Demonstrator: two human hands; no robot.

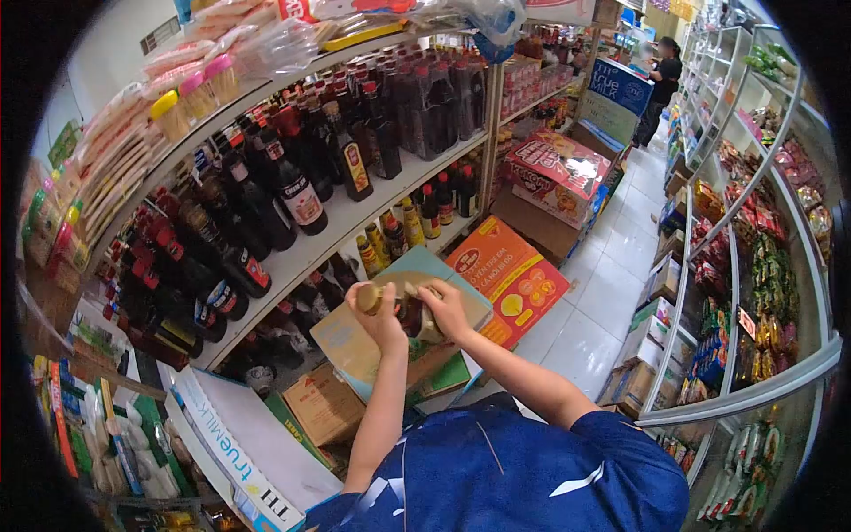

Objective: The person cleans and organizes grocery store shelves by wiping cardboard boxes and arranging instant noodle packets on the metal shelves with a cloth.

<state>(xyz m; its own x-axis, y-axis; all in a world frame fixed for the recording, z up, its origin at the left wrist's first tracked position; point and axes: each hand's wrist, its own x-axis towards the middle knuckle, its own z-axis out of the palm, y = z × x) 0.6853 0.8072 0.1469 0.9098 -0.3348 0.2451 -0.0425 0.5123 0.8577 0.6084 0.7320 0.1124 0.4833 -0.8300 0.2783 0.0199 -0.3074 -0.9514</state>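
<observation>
My left hand (383, 324) is wrapped round a dark bottle (409, 317) with a gold cap (370, 298), which lies tilted with its cap toward the left. My right hand (443, 306) grips the bottle's other end, fingers curled over it; a small pale patch shows by its fingertips, too small to name. Both hands are above a light brown and teal cardboard box (355, 341). Much of the bottle is covered by my fingers.
Shelves (390, 191) of dark sauce bottles stand at the left. An orange box (514, 284) and red cartons (558, 177) lie ahead. A white tiled aisle (612, 266) runs beside glass-fronted shelves (745, 293) of packets. A person (660, 89) stands far back.
</observation>
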